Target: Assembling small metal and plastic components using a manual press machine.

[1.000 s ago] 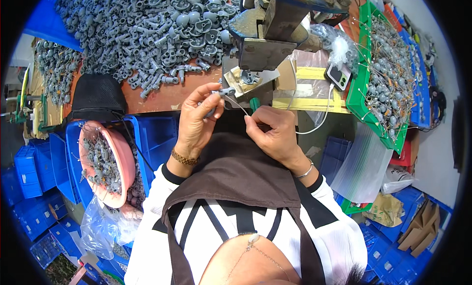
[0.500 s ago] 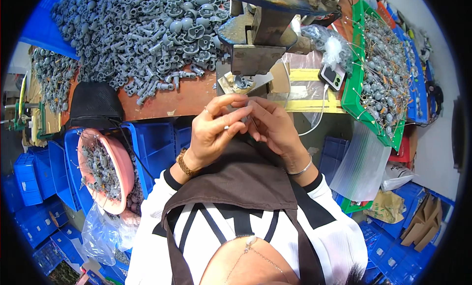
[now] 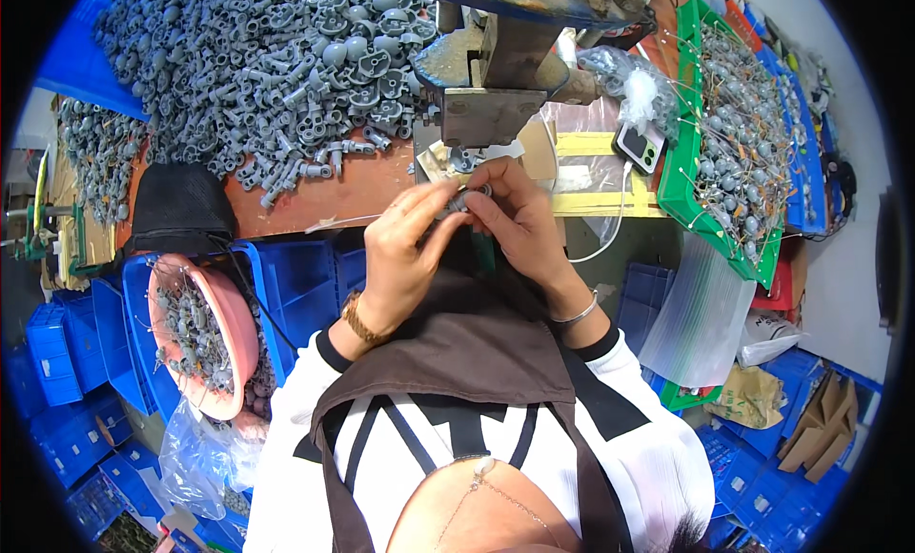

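Note:
Just in front of the bench edge, my left hand point(image 3: 398, 250) and my right hand point(image 3: 522, 227) meet fingertip to fingertip. Between them is a small grey plastic part point(image 3: 458, 202), pinched from both sides. A thin pale wire point(image 3: 348, 220) sticks out to the left beyond my left fingers; whether it joins the part is hidden. Above my hands stands a metal press point(image 3: 488, 114), with another grey part point(image 3: 464, 159) beneath its head.
A big heap of grey plastic parts point(image 3: 276, 86) covers the bench at left. At right are a phone point(image 3: 639, 149) with a white cable and a green tray point(image 3: 679, 186) of wired parts. A pink basin point(image 3: 240, 338) and blue bins point(image 3: 300, 286) stand left of me.
My fingers have shifted and my right hand has turned, so the grey part shows more plainly. The pale wire now reaches out to the left of my left hand.

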A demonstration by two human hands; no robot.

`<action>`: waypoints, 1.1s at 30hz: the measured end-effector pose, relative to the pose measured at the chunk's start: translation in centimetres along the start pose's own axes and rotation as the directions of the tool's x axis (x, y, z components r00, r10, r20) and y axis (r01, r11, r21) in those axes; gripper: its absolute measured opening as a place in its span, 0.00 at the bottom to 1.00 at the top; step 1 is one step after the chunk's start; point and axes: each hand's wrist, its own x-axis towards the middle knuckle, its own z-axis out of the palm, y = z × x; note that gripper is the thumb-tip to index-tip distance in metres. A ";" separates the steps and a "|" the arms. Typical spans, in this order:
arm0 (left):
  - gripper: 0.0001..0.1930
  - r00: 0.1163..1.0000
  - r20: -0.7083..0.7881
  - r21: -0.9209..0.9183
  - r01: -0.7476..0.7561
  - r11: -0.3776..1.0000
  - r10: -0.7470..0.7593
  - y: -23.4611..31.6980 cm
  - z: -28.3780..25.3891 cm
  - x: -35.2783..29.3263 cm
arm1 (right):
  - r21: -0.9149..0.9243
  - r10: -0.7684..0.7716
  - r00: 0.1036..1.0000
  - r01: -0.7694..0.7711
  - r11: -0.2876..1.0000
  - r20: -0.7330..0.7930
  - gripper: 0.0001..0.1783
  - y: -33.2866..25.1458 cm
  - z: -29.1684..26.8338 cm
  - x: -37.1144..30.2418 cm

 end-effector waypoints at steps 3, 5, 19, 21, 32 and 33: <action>0.12 0.995 0.054 -0.156 0.097 0.983 -0.090 -1.5 1.0 0.5 | -0.003 0.047 0.989 -0.048 0.999 -0.141 0.07 0.6 0.2 0.3; 0.11 0.987 0.059 -0.174 0.156 0.972 -0.148 -2.1 1.5 0.6 | -0.262 -0.053 0.984 0.008 0.965 -0.168 0.08 1.2 0.0 0.4; 0.09 0.997 0.020 -0.009 0.079 0.997 -0.079 -3.6 1.8 3.0 | -0.807 -0.264 0.955 0.048 0.589 -0.136 0.15 1.5 -0.1 1.2; 0.10 0.998 0.026 -0.013 0.064 0.998 -0.064 -3.6 1.6 3.4 | -0.824 -0.281 0.956 0.088 0.560 -0.089 0.16 1.1 -0.2 1.2; 0.11 0.999 0.043 0.012 -0.003 1.000 0.002 -3.3 2.6 3.3 | -0.035 -0.315 0.946 0.313 0.949 -0.079 0.14 -9.4 -10.6 13.3; 0.11 1.000 0.014 0.028 0.021 0.999 -0.021 -4.0 1.9 3.1 | -0.218 -0.474 0.876 0.447 0.868 -0.088 0.22 -13.3 -3.4 10.5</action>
